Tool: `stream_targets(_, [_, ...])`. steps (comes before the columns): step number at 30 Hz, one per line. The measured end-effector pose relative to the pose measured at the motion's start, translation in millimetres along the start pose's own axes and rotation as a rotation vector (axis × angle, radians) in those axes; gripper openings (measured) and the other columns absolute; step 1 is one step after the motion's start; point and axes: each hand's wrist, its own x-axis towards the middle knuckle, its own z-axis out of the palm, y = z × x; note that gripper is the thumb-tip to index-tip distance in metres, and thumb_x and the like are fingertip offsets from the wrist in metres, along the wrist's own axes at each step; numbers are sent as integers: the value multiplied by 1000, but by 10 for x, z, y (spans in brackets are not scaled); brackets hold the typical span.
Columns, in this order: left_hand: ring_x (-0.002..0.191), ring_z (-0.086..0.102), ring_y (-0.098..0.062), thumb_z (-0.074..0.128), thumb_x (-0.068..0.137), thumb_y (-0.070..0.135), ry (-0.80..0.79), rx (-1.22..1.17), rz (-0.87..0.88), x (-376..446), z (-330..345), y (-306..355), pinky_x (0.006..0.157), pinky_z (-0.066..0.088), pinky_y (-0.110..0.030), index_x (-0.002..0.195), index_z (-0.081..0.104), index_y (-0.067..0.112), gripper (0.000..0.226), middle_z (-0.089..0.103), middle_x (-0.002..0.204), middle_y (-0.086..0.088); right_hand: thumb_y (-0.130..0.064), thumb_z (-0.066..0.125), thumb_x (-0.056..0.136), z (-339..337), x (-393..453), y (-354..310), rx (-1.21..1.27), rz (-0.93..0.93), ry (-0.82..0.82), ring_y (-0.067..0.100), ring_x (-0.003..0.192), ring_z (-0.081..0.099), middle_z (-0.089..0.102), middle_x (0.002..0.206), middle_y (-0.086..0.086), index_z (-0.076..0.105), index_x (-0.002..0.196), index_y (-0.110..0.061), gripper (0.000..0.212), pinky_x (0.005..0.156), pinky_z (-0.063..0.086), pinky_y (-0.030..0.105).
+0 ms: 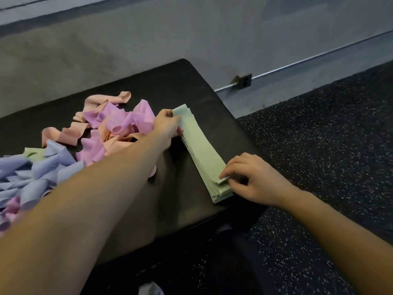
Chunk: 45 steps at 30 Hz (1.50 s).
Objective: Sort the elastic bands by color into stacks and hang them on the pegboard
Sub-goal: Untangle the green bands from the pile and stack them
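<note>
Green stack (201, 145) flat on black table (170, 81). Left hand (168, 124) pinches far end, right hand (253, 177) pinches top band's near corner. Loose bands (110, 126) beside.

The scene is dim and evenly lit, with soft, muted colour. The black bench (148, 88) shows a faint dull sheen near its far corner and no hard glare. A soft shadow lies under the right grip (251, 177). Wide-angle distortion bends the wall (191, 28) and its metal strip (319, 54). The near forearm (74, 209) is soft and slightly blurred, and fine detail looks smeared throughout.
</note>
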Motion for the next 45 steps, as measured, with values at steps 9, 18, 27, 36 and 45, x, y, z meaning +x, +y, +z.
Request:
stream_targets(9, [85,63,-16,68,95,15,78,61,83,32,-41,-78,63,55,-24,122,50,25,34,57,113,-3,-47,56,91,-53,-18,-38,66,49,-3,7,100,56,60,107,-20,73,106,-34,26,90,43,42])
stream_targets(18, [80,56,-5,55,97,12,99,163,433,-409,-986,-137,64,44,-22,113,56,22,20,58,96,9,-26,65,94,-55,366,-568,152,61,-7,8,96,60,64,103,-18,72,107,-26,15,85,44,18])
stream_targets(27, [97,58,-22,59,95,16,174,585,597,-445,-2708,-828,81,45,-37,105,57,22,11,60,105,-2,-21,64,95,413,1113,-1366,172,27,-146,3,97,60,63,104,-18,70,108,-32,18,83,51,25])
stream_targets(36, [140,41,-24,47,98,56,161,926,385,-114,-3688,-1653,113,28,-61,143,49,37,49,46,152,5,-20,56,100,1230,2203,-2114,151,-109,-272,3,102,59,64,112,-17,67,120,-28,24,87,51,22])
stream_targets(45, [132,42,-16,32,94,60,239,872,495,-72,-3611,-2015,114,24,-62,134,56,43,50,53,136,9,-9,55,98,2141,3417,-2695,59,-184,-324,10,102,61,65,124,-4,65,125,-22,32,87,49,16])
